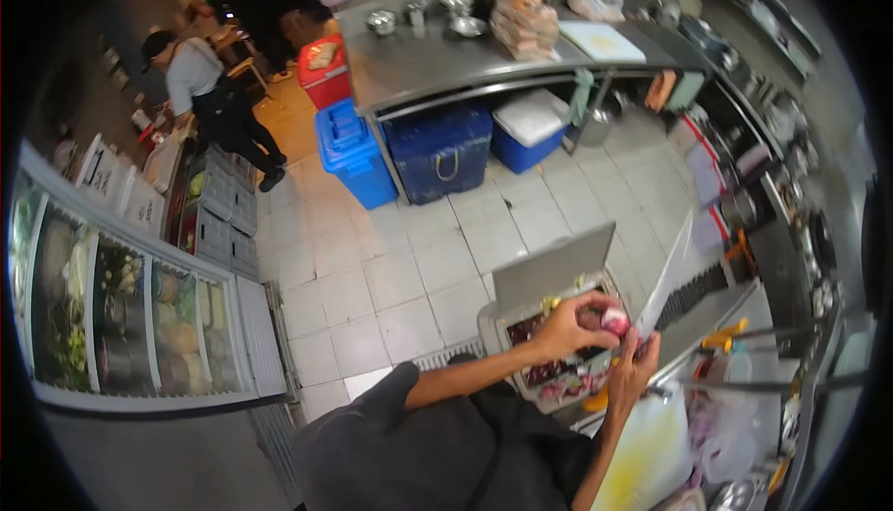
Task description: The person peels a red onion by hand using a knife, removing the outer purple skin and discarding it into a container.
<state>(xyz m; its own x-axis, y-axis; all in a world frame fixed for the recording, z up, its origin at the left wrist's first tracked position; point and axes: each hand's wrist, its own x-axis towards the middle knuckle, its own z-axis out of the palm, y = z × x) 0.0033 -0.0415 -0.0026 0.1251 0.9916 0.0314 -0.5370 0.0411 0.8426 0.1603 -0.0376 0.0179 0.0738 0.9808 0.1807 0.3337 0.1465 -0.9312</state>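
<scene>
In my left hand (575, 325) is a small red onion (614, 320), gripped between thumb and fingers, its purple-red side facing my right hand. My right hand (634, 364) is closed around the handle end of a knife (666, 278), whose long pale blade points up and away. A bit of reddish skin shows by the right fingers. Both hands are close together over a grey bin (491, 325) with its lid (555, 265) raised; dark red onions and pinkish peelings lie inside.
To my right, a white cutting board (651, 455) with a yellow stain lies beside plastic bags (735, 437). A glass-front fridge (139, 316) stands at left. Ahead are a steel table (400, 69), blue bins (358, 158) and coolers (439, 153). Another person (209, 92) works at far left.
</scene>
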